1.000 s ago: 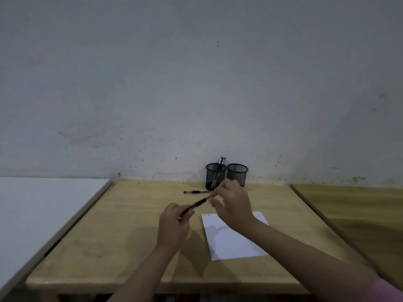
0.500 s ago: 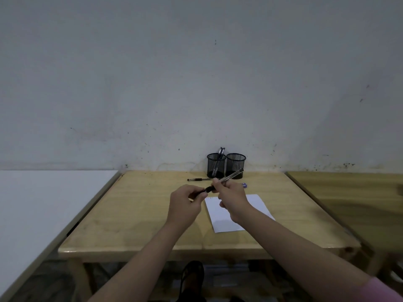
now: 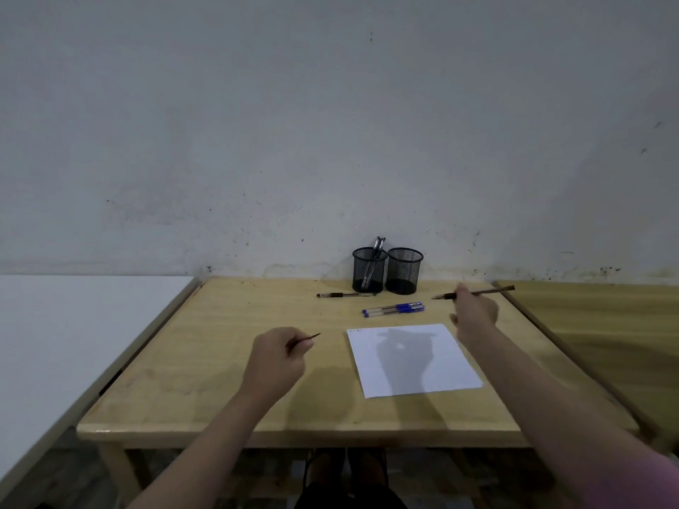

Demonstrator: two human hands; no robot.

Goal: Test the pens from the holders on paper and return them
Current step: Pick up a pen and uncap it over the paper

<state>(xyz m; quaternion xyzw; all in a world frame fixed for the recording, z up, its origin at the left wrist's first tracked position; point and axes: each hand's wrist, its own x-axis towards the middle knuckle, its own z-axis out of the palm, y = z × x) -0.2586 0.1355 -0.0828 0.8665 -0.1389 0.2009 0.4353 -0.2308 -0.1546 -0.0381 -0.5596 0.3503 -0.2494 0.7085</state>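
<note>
Hands have split apart since half a second ago: then both gripped one pen together over the near end of the desk, now they sit well apart, each with a piece. Right hand (image 3: pixel 474 314) has swung out to the far right, fingers closed round a dark pen (image 3: pixel 474 294) lying roughly level, tip pointing left, back end sticking out right toward the desk edge. Left hand (image 3: pixel 280 356) is curled shut, left of the paper, pinching a thin dark piece (image 3: pixel 308 338) that pokes out up-right; can't tell if it's a cap or a refill.

White paper sheet (image 3: pixel 413 360) lies flat on the wooden desk (image 3: pixel 205 347), right of centre, a small mark at its far-left corner, hand shadow across it. Two blue-capped pens (image 3: pixel 394 309) lie side by side just beyond the paper. Another dark pen (image 3: pixel 345 295) lies flat in front of the left holder.

Two black mesh holders at the far edge against the wall, touching or nearly so: left holder (image 3: pixel 369 270) has pens (image 3: pixel 378 244) leaning in it, right holder (image 3: pixel 404 270) shows none. White table (image 3: pixel 73 325) to the left, another wooden table (image 3: pixel 606 325) to the right.
</note>
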